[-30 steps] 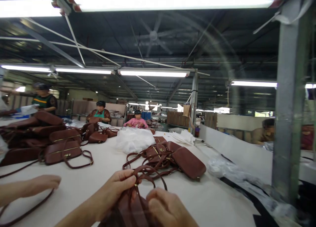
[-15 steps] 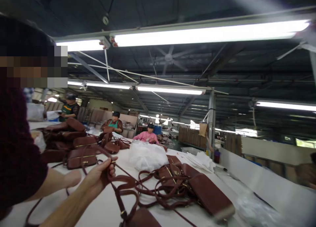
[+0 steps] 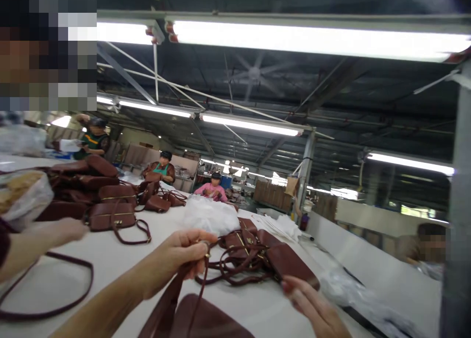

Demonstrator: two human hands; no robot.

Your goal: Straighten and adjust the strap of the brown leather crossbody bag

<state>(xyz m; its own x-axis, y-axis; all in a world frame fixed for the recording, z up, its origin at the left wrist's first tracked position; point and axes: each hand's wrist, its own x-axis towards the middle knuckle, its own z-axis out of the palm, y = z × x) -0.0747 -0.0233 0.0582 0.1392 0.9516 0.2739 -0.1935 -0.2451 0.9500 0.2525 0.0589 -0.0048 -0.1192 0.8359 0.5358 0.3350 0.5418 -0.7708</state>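
Note:
My left hand, closed around a brown strap with a small brass ring, is near the centre. Below it, at the bottom edge, lies part of a brown bag. At the lower right is my right hand, its fingers stretched out and somewhat blurred, close to the near end of a long brown bag; whether they touch is unclear. Tangled straps and more brown bags lie between and behind the two hands.
Another person's blurred hand reaches in from the left, by a heap of brown bags. White plastic lies mid-table, clear plastic at right. A loose strap curves at lower left. Several people work farther back.
My left hand has moved right with the strap. My right hand has come into view at the lower right. The neighbour's arm has shifted left, and the camera view has tilted down.

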